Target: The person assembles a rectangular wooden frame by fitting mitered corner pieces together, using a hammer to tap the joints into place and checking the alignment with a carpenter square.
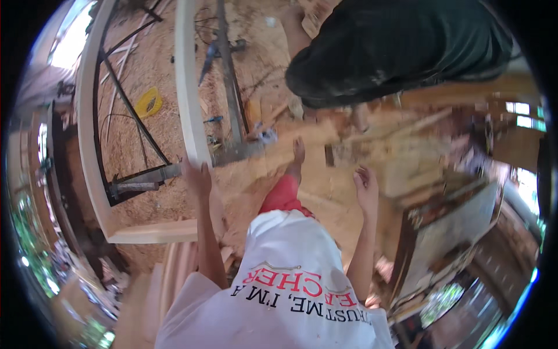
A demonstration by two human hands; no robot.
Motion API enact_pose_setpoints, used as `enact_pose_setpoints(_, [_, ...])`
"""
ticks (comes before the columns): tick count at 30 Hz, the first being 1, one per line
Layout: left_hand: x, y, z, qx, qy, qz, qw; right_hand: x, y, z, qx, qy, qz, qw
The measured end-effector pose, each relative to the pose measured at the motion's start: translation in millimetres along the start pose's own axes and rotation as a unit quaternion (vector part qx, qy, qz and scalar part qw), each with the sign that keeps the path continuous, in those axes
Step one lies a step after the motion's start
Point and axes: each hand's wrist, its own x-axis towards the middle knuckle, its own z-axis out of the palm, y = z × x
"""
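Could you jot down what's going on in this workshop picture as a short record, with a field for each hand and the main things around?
Place: workshop with a sawdust-covered floor
Left hand: left hand rests on the pale wooden frame, fingers on its long upright rail
Right hand: right hand is open, held in the air, holding nothing
Frame: large, unpainted, rectangular, lying tilted over dark metal bars
Own foot: bare foot stepping forward on the sawdust
Other person: someone in a dark shirt bending over ahead
Also seen: yellow object on the floor, wooden boards lower left
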Motion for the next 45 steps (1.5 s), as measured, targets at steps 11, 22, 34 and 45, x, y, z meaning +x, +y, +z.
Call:
enact_pose_setpoints(11, [7, 30, 2, 0.049, 0.02, -0.144, 0.988, 387, -280, 59, 0.062, -0.043, -0.317, 0.945])
enact_pose_setpoints(22, [145, 146, 82, 0.13, 0.249, -0.133, 0.95, 763, -459, 219, -0.162, -0.013, -0.419, 0.893])
enact_pose_setpoints(34, [723, 201, 403, 0.118, -0.09, -0.222, 0.964, 1013, -158, 576, -0.207, -0.272, -0.127, 0.931])
enact_pose_setpoints(45, [747, 179, 422, 0.111, 0.044, -0.397, 0.91, 1153, -196, 922, -0.18, -0.261, -0.227, 0.921])
